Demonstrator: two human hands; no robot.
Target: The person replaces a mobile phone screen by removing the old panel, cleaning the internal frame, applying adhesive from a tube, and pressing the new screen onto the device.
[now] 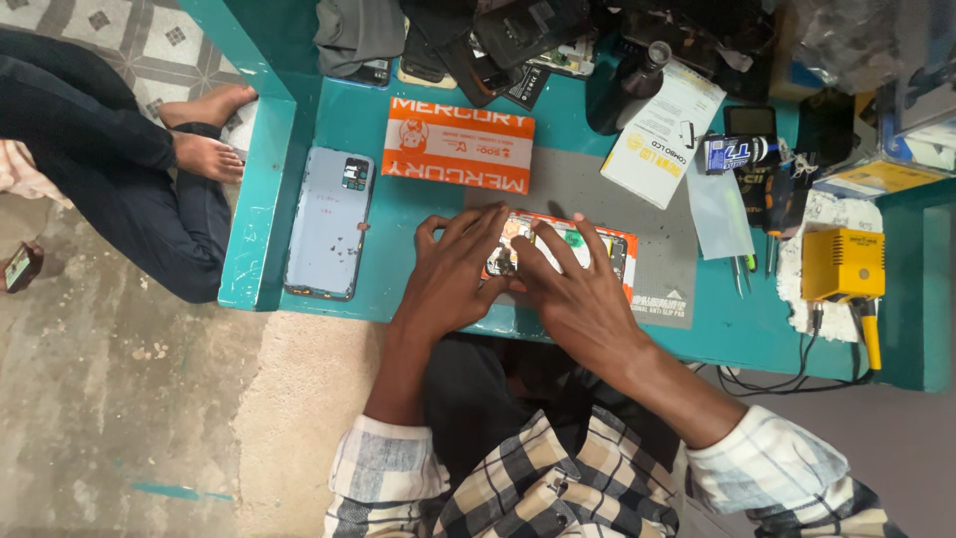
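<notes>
Pressing spread fingers of both hands, left hand and right hand, onto opened phone at frame centre, long axis left-right, table.

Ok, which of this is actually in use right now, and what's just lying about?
In use: left hand and right hand, both on the opened phone on the grey mat.

Lying about: blue back cover, orange box, glue tube, yellow device, screwdrivers.
</notes>
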